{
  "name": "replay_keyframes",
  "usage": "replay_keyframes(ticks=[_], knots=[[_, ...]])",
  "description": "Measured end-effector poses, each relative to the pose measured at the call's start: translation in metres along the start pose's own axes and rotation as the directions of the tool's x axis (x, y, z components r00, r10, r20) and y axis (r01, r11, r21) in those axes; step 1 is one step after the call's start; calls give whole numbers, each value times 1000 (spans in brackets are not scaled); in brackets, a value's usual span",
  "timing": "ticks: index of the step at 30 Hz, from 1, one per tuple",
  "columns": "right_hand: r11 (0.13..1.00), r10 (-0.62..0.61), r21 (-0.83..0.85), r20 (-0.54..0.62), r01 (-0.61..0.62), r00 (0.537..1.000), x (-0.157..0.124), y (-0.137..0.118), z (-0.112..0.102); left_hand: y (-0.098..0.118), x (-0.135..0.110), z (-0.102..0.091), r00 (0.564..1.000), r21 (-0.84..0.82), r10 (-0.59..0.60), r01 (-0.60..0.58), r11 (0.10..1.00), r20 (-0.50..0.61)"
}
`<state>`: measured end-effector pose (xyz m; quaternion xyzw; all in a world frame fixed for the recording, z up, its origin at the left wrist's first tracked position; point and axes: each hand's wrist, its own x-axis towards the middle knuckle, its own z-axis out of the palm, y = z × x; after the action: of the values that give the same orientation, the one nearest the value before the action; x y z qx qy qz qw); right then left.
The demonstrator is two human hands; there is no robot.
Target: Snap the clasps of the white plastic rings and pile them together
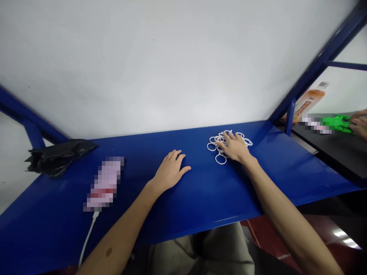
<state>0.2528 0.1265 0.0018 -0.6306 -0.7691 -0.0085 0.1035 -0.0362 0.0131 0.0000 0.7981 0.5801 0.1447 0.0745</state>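
Several thin white rings (220, 159) lie in a loose, overlapping cluster on the blue table (197, 206), toward its back right. My right hand (233, 147) rests over this cluster with its fingers spread and covers part of it. Palm down on the bare blue surface, my left hand (169, 172) lies to the left of the rings, its thumb held apart from the fingers. Nothing is in it. Whether the rings are joined to each other is hard to make out.
At the left lie a crumpled black plastic bag (61, 154) and a blurred pinkish phone-like object (106, 183) with a white cable (88, 236). Beyond the blue frame at the right are an orange bottle (308, 101), a green object (338, 123) and another person's hand (360, 125).
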Motion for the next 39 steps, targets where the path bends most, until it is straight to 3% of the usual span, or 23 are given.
replay_keyframes(ticks=[5,11,17,25,30,33,36,39], knots=[[1000,1,27,70,-3,998,-2,-11,-3,1,0,-1,1000,4,-8,8,1000,9],[994,110,17,51,-111,993,1,-1,0,-3,-1,3,1000,-32,7,-8,999,-29],[999,44,5,82,-45,996,-8,-14,1,-1,0,2,1000,-15,-2,2,1000,-13],[995,99,-24,146,-96,984,-12,-9,-5,-3,0,4,1000,-15,7,-7,1000,-26],[1000,-8,-27,35,9,999,-20,-20,-5,-3,0,4,1000,-35,7,-8,999,-29],[988,-155,-3,-45,155,987,-25,-34,-10,-3,0,3,999,-28,5,-6,1000,-32],[927,-349,93,-130,362,928,-32,-52,-17,-2,0,3,999,-15,10,-11,1000,-35],[806,-519,244,-144,539,842,-41,-70,-22,-2,-1,3,999,7,16,-15,1000,-32]])
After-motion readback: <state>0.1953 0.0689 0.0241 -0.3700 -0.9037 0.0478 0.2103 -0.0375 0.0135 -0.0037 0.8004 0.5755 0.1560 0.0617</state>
